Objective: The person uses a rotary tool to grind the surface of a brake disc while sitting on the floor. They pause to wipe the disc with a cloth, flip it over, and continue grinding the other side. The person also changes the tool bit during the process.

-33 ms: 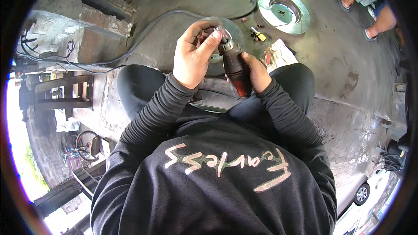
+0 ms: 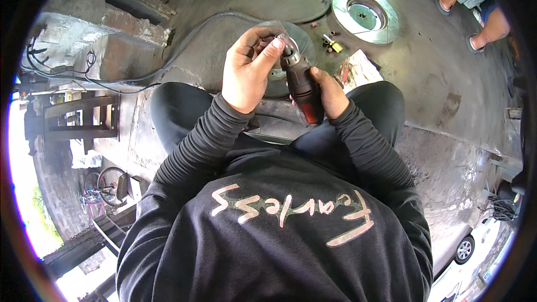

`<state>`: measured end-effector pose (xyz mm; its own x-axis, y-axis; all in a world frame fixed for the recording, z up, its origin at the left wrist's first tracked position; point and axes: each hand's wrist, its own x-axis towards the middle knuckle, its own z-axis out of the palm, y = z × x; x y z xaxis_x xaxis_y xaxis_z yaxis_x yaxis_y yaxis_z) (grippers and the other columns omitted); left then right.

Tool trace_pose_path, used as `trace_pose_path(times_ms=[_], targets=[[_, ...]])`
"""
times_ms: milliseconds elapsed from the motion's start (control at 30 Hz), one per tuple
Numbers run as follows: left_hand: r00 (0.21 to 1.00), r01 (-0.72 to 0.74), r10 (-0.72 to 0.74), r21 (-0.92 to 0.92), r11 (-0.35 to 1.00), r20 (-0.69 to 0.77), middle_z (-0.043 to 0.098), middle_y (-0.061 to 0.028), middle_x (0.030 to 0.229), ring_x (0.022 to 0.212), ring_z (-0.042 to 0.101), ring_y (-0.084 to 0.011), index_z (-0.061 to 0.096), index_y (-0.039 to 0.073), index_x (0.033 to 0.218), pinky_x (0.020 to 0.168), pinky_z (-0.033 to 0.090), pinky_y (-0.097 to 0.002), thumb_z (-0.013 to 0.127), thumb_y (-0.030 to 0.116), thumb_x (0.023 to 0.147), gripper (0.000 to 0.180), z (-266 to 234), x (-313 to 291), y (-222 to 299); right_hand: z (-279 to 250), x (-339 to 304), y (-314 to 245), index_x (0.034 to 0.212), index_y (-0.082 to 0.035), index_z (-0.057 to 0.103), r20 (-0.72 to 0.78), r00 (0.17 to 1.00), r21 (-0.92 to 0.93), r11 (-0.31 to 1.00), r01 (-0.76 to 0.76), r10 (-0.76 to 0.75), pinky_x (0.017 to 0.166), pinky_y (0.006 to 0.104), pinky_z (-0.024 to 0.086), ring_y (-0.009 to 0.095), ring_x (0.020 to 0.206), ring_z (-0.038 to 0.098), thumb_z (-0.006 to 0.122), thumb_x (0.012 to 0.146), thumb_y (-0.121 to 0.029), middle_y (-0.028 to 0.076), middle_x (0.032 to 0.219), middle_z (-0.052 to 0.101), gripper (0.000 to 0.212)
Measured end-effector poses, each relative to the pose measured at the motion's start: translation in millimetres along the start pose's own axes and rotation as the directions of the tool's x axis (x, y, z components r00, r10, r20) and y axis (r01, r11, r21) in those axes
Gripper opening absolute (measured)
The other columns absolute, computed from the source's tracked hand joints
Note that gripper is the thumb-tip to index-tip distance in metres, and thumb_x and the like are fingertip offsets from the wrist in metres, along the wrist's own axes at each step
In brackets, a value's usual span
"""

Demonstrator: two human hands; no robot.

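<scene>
My right hand (image 2: 331, 94) is wrapped round the dark body of a hand-held power tool (image 2: 304, 92), which has a metal collar and a red patch at its lower end. The tool tilts, its narrow metal end up and to the left. At that end my left hand (image 2: 249, 72) is closed, thumb and forefinger pinching the metal tip. The left fingers partly hide the tip, so its exact shape does not show. Behind my hands a metal disc (image 2: 302, 38) lies on the floor, partly covered by them.
A brake disc (image 2: 342, 6) lies on the floor at the far right. Nearer are a yellow-handled screwdriver (image 2: 335, 46), small sockets and a stained cloth (image 2: 363, 72) with a red-handled item. A hose (image 2: 207, 21) crosses the floor. Another person's feet (image 2: 476, 43) are at upper right.
</scene>
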<state>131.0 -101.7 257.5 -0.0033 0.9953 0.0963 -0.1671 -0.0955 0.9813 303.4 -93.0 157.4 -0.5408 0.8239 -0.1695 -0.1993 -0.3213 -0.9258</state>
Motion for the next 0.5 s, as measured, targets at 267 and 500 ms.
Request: trace_pose_path(times_ms=[267,500], targets=[[1.0,0.007,-0.007,-0.032,0.999,-0.006,0.065,-0.0134,0.097,0.093,0.061,-0.0175,0.061,-0.007,0.101,0.089,0.046,-0.0288,0.056,0.001,0.09,0.015,-14,5,4,5,3,-19,0.104,0.004,0.058,0.057,0.996,-0.056,0.996,0.074,-0.07,0.075,0.0281,0.048,0.015,0.079,0.06,0.038,0.097,-0.039,0.011,0.09,0.064,0.048],[0.99,-0.126,0.106,0.265,0.956,0.088,0.066,-0.0105,0.093,0.083,0.061,-0.0139,0.065,-0.005,0.093,0.076,0.044,-0.0227,0.059,-0.004,0.082,0.013,-31,7,10,7,2,-19,0.105,0.007,0.058,0.065,0.996,-0.062,0.996,0.063,-0.059,0.081,0.0271,0.043,0.012,0.089,0.055,0.044,0.097,-0.029,0.007,0.097,0.063,0.04]])
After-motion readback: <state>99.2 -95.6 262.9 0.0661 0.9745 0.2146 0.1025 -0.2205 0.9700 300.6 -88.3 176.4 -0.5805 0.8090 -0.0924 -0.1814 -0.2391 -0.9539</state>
